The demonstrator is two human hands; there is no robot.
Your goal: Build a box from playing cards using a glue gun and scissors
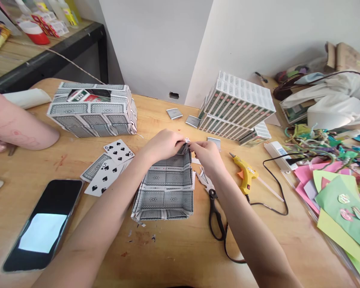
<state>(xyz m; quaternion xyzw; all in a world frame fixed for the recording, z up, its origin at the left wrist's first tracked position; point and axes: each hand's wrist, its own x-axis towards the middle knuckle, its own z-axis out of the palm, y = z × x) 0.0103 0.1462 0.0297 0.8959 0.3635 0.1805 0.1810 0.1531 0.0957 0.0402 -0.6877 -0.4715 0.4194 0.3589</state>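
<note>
An open box made of playing cards (165, 178), grey patterned backs showing inside, stands on the table before me. My left hand (167, 145) reaches to its far right corner, thumb and fingers pinched there. At the same corner, my right hand (206, 154) pinches the rim from the right side. A small white bit of card shows between the fingertips; its shape is mostly hidden. Just right of the box lie scissors (215, 218) with black handles, partly behind my right forearm. A yellow glue gun (245, 173) rests farther right.
A finished-looking card box (91, 110) stands back left, beside another person's arm (21, 120). Loose playing cards (103, 180) and a phone (43, 224) lie left. Stacked card packs (237, 106), folded cards (174, 114), a power strip (277, 154) and coloured paper (333, 188) are around.
</note>
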